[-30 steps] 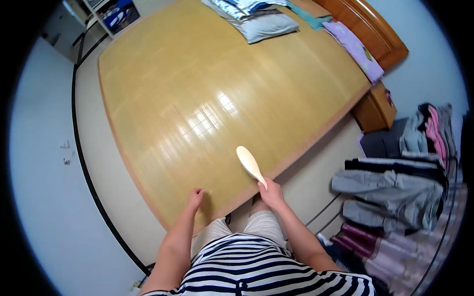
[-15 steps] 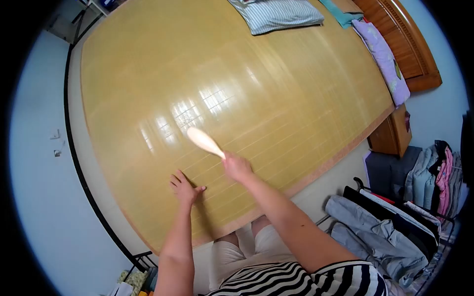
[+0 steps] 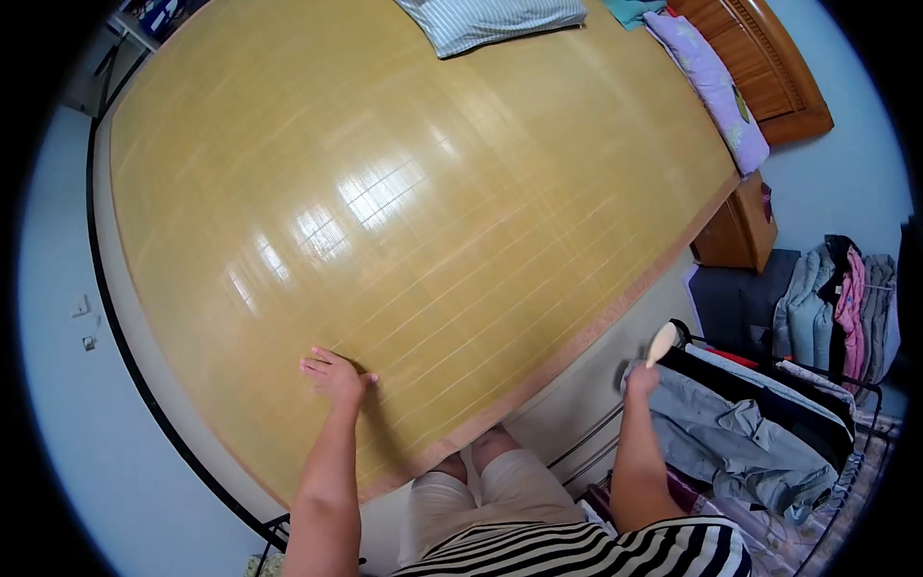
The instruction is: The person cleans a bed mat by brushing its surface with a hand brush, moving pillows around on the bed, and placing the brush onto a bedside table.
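Observation:
My left hand rests on the yellow woven mat near the bed's front edge, its fingers spread and holding nothing. Out to the right, past the mat's pink border, my right hand is wrapped round the handle of a pale, oval-headed paddle. The paddle's head points up, in front of the clothes rack. Whether it has bristles, I cannot make out.
Grey trousers and other clothes hang on a black rack at right. A striped pillow and a purple pillow lie along the far side, by a wooden headboard. A wooden nightstand stands beside the bed.
My right hand has swung from over the mat to the right, off the bed, carrying the paddle. The view has shifted slightly; my left hand stays on the mat.

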A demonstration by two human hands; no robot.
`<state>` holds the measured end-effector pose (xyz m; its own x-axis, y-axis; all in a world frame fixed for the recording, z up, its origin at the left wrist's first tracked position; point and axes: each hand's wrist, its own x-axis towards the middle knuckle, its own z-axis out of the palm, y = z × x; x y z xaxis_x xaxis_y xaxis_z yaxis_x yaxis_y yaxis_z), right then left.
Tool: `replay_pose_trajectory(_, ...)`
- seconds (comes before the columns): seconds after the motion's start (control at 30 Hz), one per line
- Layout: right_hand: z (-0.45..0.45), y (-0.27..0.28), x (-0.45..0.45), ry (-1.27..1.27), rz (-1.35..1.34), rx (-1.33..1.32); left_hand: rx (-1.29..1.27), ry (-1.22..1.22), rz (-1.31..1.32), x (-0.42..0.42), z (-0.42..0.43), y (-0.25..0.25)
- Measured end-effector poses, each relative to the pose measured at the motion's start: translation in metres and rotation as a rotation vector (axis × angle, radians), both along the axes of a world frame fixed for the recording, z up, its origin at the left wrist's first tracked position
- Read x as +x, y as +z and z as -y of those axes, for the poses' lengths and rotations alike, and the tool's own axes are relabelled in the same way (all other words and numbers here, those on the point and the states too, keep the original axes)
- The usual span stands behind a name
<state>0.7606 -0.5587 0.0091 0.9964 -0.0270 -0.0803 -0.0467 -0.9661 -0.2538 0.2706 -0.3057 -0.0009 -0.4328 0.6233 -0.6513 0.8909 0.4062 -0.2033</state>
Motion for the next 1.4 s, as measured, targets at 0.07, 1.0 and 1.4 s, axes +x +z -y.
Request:
replay_pose_trajectory(0.07, 0.002, -0.015, -0.031, 0.15, -0.002, 0.207, -0.022, 0.001, -0.013, 0.005, -0.003, 0.004)
replay_pose_trajectory(1.0, -0.049, 0.027, -0.125, 0.385, -0.138, 0.216, -0.07, 0.084, 0.024, 0.002, -0.006, 0.003)
replay_pose_trajectory(1.4, -0.433, 0.022, -0.304, 1.684, -0.518, 0.109, -0.029, 0.107, -0.04, 0.002, -0.003, -0.016)
